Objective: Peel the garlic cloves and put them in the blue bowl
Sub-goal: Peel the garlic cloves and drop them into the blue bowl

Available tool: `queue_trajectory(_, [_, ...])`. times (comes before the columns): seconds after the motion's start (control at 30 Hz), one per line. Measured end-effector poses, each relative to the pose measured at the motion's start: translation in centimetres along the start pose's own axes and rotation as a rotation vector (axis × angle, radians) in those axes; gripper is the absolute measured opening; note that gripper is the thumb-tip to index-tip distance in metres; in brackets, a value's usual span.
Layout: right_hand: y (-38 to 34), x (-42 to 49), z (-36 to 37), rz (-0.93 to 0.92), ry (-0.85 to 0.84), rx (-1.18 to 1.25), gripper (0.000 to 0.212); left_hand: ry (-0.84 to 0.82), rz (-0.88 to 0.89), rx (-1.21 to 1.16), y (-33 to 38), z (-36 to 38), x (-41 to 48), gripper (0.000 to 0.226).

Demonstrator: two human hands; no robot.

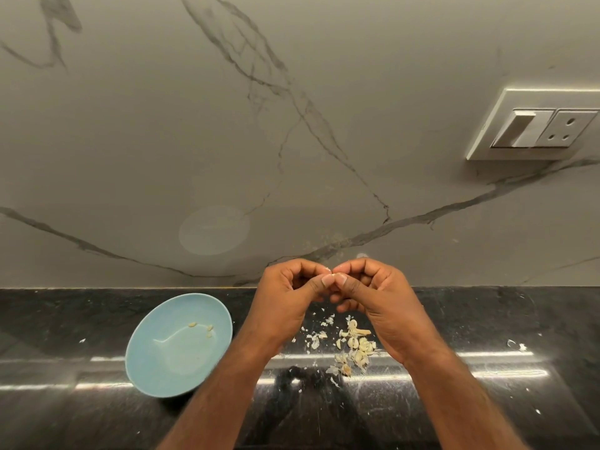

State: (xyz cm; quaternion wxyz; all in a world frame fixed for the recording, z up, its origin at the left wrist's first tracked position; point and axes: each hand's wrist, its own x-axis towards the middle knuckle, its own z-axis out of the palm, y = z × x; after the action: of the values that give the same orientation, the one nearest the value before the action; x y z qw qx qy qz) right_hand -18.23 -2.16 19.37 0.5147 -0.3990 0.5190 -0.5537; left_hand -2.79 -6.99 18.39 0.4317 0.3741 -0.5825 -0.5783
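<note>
Black stone counter (pixel 487 319) carrying blue bowl (pixel 146 362). Right of bowl, above garlic pile (pixel 355 347): left hand (pixel 285 303) and right hand (pixel 380 303) both pinching one garlic clove (pixel 328 270). Split skin with thumbnails; keep pressure light; drop skin clear of bowl.

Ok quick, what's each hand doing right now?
Left hand: curled, pinching a small whitish garlic piece at its fingertips.
Right hand: curled, pinching the same piece.

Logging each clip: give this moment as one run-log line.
left hand + right hand: pinch clove together, mostly hidden | bowl: few peeled cloves inside | pile: cloves, skins on counter
</note>
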Motion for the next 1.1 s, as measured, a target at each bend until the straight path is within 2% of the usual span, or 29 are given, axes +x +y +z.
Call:
queue_trajectory(0.17, [-0.1, -0.1, -0.1, -0.033, -0.034, -0.015, 0.018, -0.082, -0.140, -0.168, 0.2, -0.3, -0.1, 0.013])
queue_trajectory(0.3, [-0.2, 0.0, -0.2, 0.028, -0.059, 0.007, 0.010, -0.089, -0.047, -0.045, 0.1, -0.5, -0.1, 0.003])
queue_trajectory(0.5, [-0.5, -0.1, 0.1, 0.113, -0.122, 0.204, 0.024, -0.077, 0.058, 0.034, 0.1, -0.6, 0.1, 0.005])
queue_trajectory(0.6, [-0.2, -0.3, 0.5, 0.010, -0.031, 0.118, 0.019, -0.046, 0.021, 0.027, 0.1, -0.4, 0.0, 0.006])
queue_trajectory(0.7, [0.2, -0.5, 0.9, -0.156, 0.038, -0.081, 0.004, -0.012, -0.131, -0.189, 0.1, 0.1, -0.4, 0.005])
queue_trajectory(0.83, [0.5, -0.8, 1.5, -0.333, 0.071, -0.281, 0.011, -0.009, -0.303, -0.499, 0.4, 1.1, -0.8, 0.008])
queue_trajectory(0.9, [0.7, -0.9, 1.7, -0.408, 0.087, -0.363, 0.015, 0.024, -0.322, -0.552, 0.5, 1.5, -0.8, 0.017])
queue_trajectory(1.03, [1.3, -0.8, 1.9, -0.592, 0.145, -0.540, 0.019, 0.091, -0.280, -0.563, 0.6, 2.1, -0.5, 0.021])
queue_trajectory(1.1, [1.4, -0.8, 2.1, -0.523, 0.163, -0.430, 0.017, 0.116, -0.235, -0.535, 0.6, 2.2, -0.5, 0.018])
